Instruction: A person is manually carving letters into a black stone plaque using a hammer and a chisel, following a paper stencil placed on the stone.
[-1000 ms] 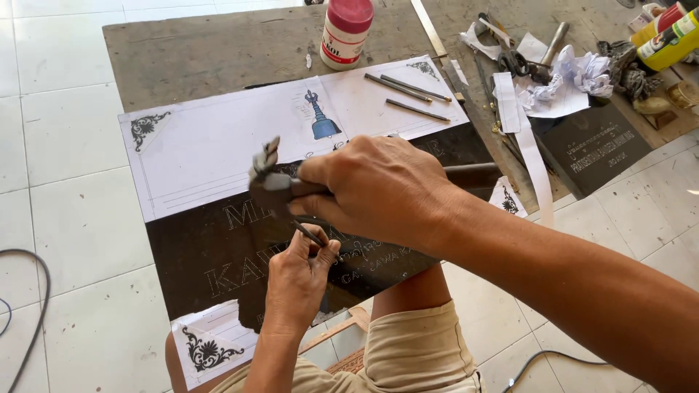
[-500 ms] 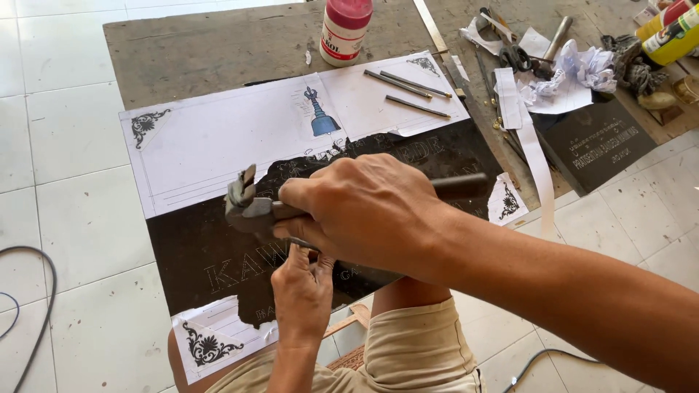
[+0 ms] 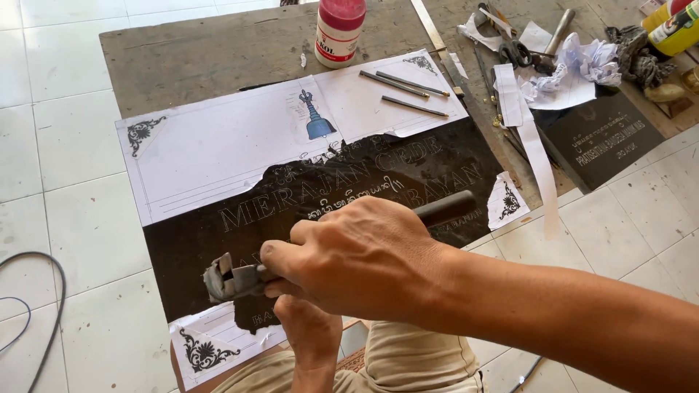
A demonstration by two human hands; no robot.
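A white tiled floor lies under a low table [image 3: 182,51] with a black stone slab [image 3: 408,171] on it. Over the slab's near edge, the left hand [image 3: 309,331] sits below; I cannot tell its fingers. Above it, the right hand [image 3: 357,255] has fingers clamped on a hammer [image 3: 226,276].

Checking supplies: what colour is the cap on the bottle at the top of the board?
Red, on a white bottle; the head view shows it clearly.

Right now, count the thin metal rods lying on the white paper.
3. All lie on the paper's upper right part: one rod leftmost, another just beside it, a third below them. None seems hidden.
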